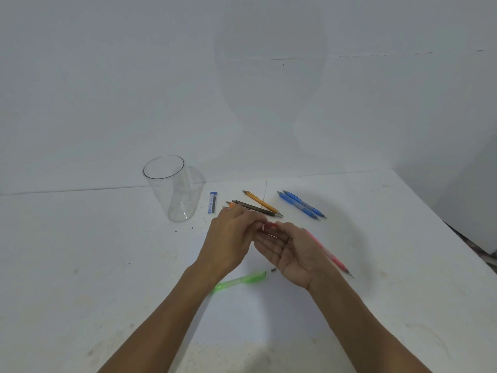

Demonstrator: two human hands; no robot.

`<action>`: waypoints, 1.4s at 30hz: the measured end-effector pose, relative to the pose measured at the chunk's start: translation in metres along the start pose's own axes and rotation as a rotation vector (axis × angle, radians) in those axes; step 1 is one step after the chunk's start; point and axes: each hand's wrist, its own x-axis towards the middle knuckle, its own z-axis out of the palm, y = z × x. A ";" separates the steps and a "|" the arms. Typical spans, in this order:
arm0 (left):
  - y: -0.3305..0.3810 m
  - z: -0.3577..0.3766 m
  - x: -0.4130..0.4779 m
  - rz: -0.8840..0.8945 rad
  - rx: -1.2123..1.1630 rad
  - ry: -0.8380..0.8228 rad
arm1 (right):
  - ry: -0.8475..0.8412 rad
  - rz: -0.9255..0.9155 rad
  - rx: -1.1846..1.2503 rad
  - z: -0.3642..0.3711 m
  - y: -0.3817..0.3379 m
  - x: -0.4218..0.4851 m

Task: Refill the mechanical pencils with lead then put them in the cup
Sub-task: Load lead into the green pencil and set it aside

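My right hand point(291, 254) holds a pink mechanical pencil point(329, 254), its tip pointing down to the right. My left hand point(231, 238) pinches the pencil's red top end point(269, 226), which is blurred. A clear plastic cup point(172, 188) stands upright at the back left, with nothing in it. Beside it lies a blue lead case point(213, 202). Orange point(262, 201) and dark brown point(254, 208) pencils and two blue pencils point(301, 204) lie behind my hands. A green pencil point(240, 280) lies under my left forearm, with a small dark cap point(273, 270) near it.
The white table point(94, 265) meets a white wall at the back. Its right edge runs diagonally at the far right. A single thin lead point(265, 190) lies behind the orange pencil. Small dark specks dot the table near the cup.
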 end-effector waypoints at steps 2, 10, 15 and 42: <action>0.000 -0.002 -0.001 0.000 0.003 0.003 | 0.004 -0.006 -0.049 0.000 -0.001 0.000; 0.005 -0.007 -0.003 -0.121 -0.183 0.047 | -0.018 -0.140 -0.183 -0.001 -0.004 0.000; 0.014 -0.012 -0.003 -0.270 -0.384 0.001 | 0.017 -0.348 -0.395 -0.003 0.000 0.002; 0.023 -0.002 -0.011 -0.598 -0.958 0.001 | 0.101 -0.661 -0.906 -0.001 -0.018 0.005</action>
